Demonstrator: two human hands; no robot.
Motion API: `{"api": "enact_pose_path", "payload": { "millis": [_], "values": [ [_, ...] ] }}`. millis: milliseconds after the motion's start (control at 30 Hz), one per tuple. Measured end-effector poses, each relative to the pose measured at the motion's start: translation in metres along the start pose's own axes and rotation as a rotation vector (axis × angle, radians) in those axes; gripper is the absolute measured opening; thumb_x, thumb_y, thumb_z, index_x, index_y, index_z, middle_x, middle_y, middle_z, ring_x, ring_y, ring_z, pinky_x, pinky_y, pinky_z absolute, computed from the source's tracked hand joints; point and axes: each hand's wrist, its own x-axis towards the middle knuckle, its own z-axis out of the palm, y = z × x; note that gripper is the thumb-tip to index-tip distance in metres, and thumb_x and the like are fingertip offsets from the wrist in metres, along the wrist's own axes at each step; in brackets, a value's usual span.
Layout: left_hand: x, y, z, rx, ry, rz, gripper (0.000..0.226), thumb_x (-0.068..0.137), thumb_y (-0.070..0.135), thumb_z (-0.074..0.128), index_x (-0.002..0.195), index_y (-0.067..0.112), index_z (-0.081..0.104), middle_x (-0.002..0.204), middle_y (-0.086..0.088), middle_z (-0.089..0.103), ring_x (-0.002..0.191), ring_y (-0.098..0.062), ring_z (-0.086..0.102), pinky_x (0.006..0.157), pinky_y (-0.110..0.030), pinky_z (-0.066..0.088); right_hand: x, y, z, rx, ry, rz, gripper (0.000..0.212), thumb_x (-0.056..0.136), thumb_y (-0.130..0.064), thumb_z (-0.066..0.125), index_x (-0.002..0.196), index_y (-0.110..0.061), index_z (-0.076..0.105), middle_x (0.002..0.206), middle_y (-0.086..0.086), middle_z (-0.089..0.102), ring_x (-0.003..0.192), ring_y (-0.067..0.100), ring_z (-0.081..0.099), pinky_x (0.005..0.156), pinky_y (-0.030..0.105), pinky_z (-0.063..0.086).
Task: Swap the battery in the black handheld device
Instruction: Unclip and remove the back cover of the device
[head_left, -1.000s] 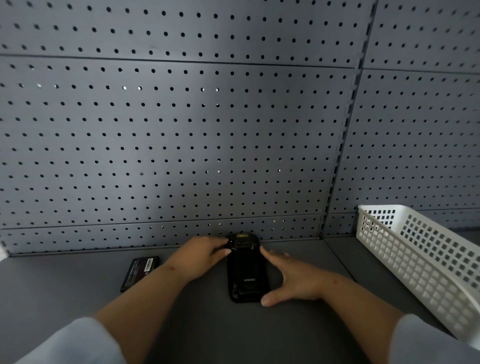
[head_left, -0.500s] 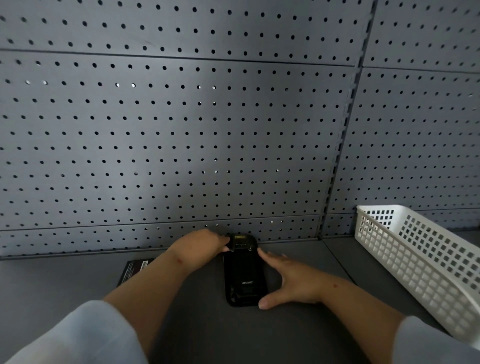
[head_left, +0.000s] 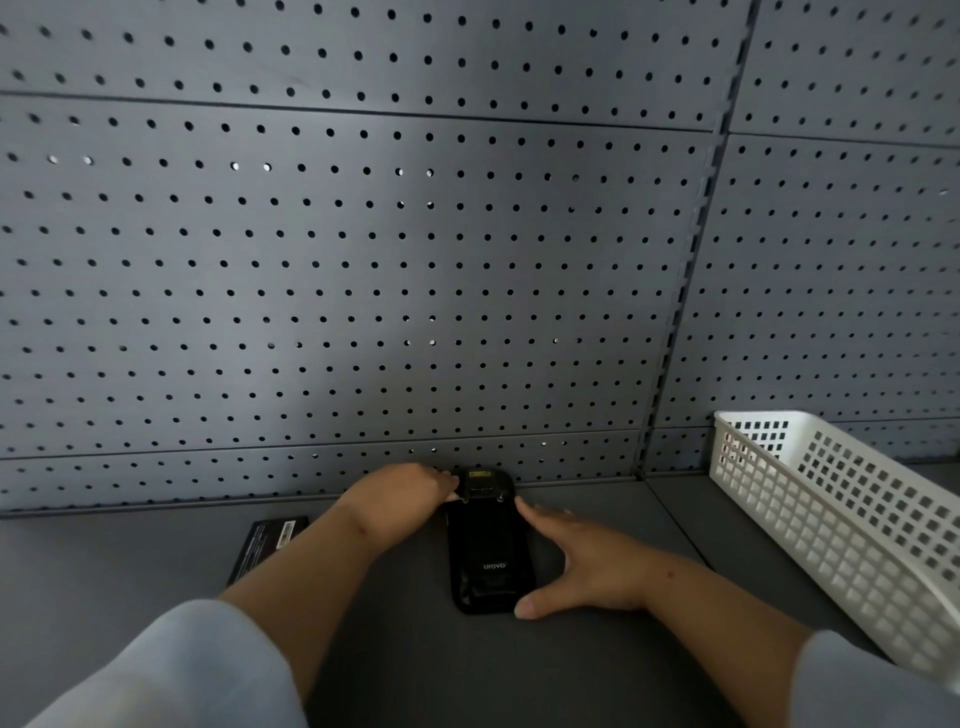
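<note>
The black handheld device (head_left: 491, 545) lies back-up on the dark bench (head_left: 130, 571), its far end close to the grey pegboard wall (head_left: 363, 260). The left hand (head_left: 402, 499) has its fingertips at the device's top left corner; the right hand (head_left: 587, 564) is spread along its right edge, thumb at the near corner. A loose battery (head_left: 262, 545) lies left, partly behind the left forearm. A white basket (head_left: 831, 509) sits at right.
</note>
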Motion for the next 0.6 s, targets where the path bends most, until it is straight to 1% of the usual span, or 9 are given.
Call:
{"api": "enact_pose_path", "payload": {
  "millis": [67,100,200,233,300,400,467,533,600],
  "values": [
    [0.000,0.002,-0.001,0.018,0.008,-0.007,0.031,0.098,0.019,0.033,0.124,0.011,0.049,0.127,-0.011,0.057,0.115,-0.026,0.054,0.095,-0.035,0.042,0.000,0.001,0.000,0.009,-0.003,0.006,0.110,0.068,-0.054,0.070,0.145,-0.036,-0.006,0.159,-0.007,-0.002,0.146,0.022,-0.008,0.120,0.039,0.003],
    [0.001,0.004,0.000,0.034,0.013,-0.018,0.031,0.098,0.019,0.032,0.122,0.010,0.050,0.125,-0.012,0.058,0.113,-0.027,0.055,0.091,-0.035,0.042,0.000,0.001,0.000,0.011,-0.004,0.006,0.110,0.068,-0.054,0.070,0.145,-0.036,-0.007,0.159,-0.006,-0.002,0.146,0.022,-0.008,0.120,0.040,0.003],
    [0.006,0.010,0.000,0.090,0.007,-0.066,0.030,0.098,0.018,0.030,0.111,0.006,0.054,0.115,-0.016,0.062,0.101,-0.031,0.058,0.075,-0.037,0.040,0.001,0.001,0.001,0.013,0.002,0.001,0.110,0.068,-0.054,0.071,0.145,-0.035,-0.006,0.159,-0.005,-0.002,0.146,0.022,-0.008,0.120,0.039,0.003],
    [0.008,0.009,0.000,0.086,0.012,-0.065,0.030,0.098,0.019,0.030,0.110,0.006,0.054,0.113,-0.016,0.062,0.100,-0.031,0.059,0.075,-0.038,0.041,0.001,0.001,0.001,0.018,0.003,0.002,0.110,0.068,-0.054,0.071,0.145,-0.035,-0.006,0.159,-0.005,-0.002,0.146,0.022,-0.008,0.119,0.039,0.003],
    [0.008,0.004,-0.001,0.047,0.003,-0.032,0.030,0.099,0.022,0.031,0.112,0.007,0.054,0.114,-0.015,0.062,0.101,-0.029,0.059,0.081,-0.036,0.043,0.001,0.001,0.001,0.024,0.001,0.006,0.110,0.068,-0.053,0.071,0.145,-0.034,-0.005,0.159,-0.005,-0.001,0.146,0.022,-0.008,0.120,0.040,0.003],
    [0.007,-0.002,-0.006,-0.007,-0.059,0.020,0.032,0.099,0.018,0.032,0.123,0.008,0.050,0.123,-0.013,0.059,0.110,-0.026,0.056,0.089,-0.032,0.041,0.001,0.002,0.001,0.016,0.001,0.005,0.110,0.068,-0.054,0.071,0.145,-0.035,-0.005,0.159,-0.006,-0.001,0.146,0.022,-0.008,0.120,0.039,0.004],
    [0.007,-0.002,-0.009,-0.002,-0.086,0.029,0.034,0.099,0.019,0.032,0.127,0.008,0.049,0.128,-0.013,0.057,0.115,-0.026,0.055,0.095,-0.034,0.042,0.001,0.003,0.002,0.006,0.003,0.000,0.110,0.068,-0.055,0.070,0.145,-0.035,-0.005,0.159,-0.006,-0.001,0.146,0.022,-0.008,0.119,0.038,0.004],
    [0.009,-0.002,-0.009,0.016,-0.094,0.020,0.034,0.099,0.021,0.032,0.126,0.009,0.050,0.127,-0.013,0.058,0.115,-0.026,0.055,0.095,-0.036,0.043,0.002,0.004,0.002,0.012,0.006,-0.002,0.110,0.067,-0.055,0.071,0.145,-0.036,-0.005,0.159,-0.006,-0.001,0.146,0.021,-0.007,0.119,0.038,0.004],
    [0.010,0.000,-0.007,0.038,-0.098,-0.006,0.034,0.099,0.022,0.032,0.123,0.008,0.052,0.125,-0.012,0.060,0.112,-0.026,0.056,0.092,-0.035,0.043,0.002,0.005,0.002,0.016,0.008,-0.001,0.111,0.066,-0.056,0.071,0.145,-0.036,-0.005,0.159,-0.006,0.000,0.146,0.020,-0.007,0.120,0.038,0.004]
  ]
}}
